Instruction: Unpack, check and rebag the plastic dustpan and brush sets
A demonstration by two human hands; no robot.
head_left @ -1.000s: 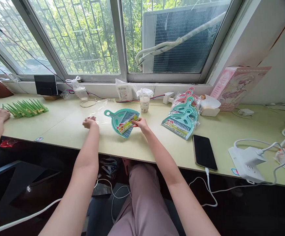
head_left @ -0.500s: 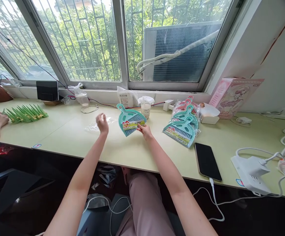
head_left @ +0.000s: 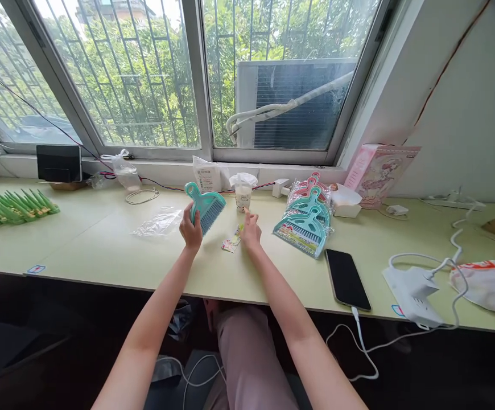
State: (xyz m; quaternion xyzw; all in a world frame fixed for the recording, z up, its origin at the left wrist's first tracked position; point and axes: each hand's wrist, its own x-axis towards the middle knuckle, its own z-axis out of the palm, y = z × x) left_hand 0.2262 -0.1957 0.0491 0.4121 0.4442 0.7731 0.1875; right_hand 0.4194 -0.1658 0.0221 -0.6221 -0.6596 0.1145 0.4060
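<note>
Clasping the teal dustpan-and-brush set (head_left: 208, 212) in the left hand (head_left: 191, 230) at eleven o'clock, touching the printed card (head_left: 229, 245) near twelve with the right hand (head_left: 251, 232), can't tell if pinching: keep set snug, card flat!

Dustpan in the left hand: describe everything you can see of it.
The dustpan is teal and looks like smooth plastic, with a looped handle that points up and to the left. Grey-blue brush bristles show along its pan, slanting toward the lower right. It is out of any wrapper and tilted over the table, gripped by the left hand; the right hand is apart from it. Whether its lower tip touches the table is unclear.
</note>
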